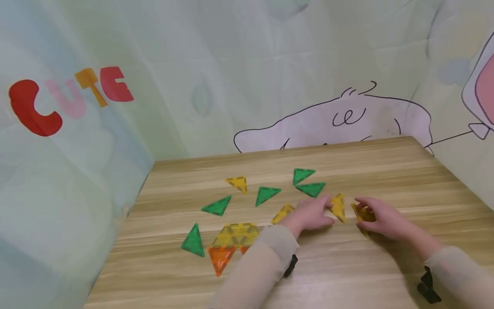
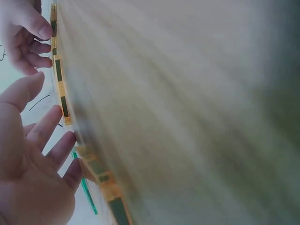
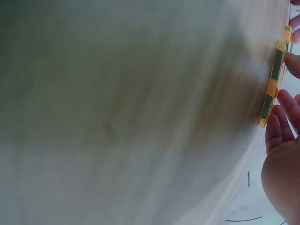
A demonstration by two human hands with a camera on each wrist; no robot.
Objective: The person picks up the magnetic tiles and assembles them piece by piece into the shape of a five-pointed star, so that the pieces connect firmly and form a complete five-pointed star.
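Observation:
A yellow triangular magnetic tile (image 1: 338,208) lies on the wooden table beside the fingertips of my left hand (image 1: 311,213), which touch its left edge. In the left wrist view, the fingers of that hand are spread and loosely bent. My right hand (image 1: 380,219) holds another yellow triangular magnetic tile (image 1: 362,213) between thumb and fingers, a short gap to the right of the first. The right wrist view shows this tile (image 3: 272,84) edge-on by the fingers. Partly behind the left wrist lies a further yellow tile (image 1: 283,213).
Left of my arms, yellow tiles form a joined trapezoid (image 1: 236,234), with an orange triangle tile (image 1: 221,258) along its lower edge; my left sleeve hides part of it. Several green triangle tiles (image 1: 267,195) and a yellow one (image 1: 238,183) lie around. A printed curtain (image 1: 200,86) hangs behind the table.

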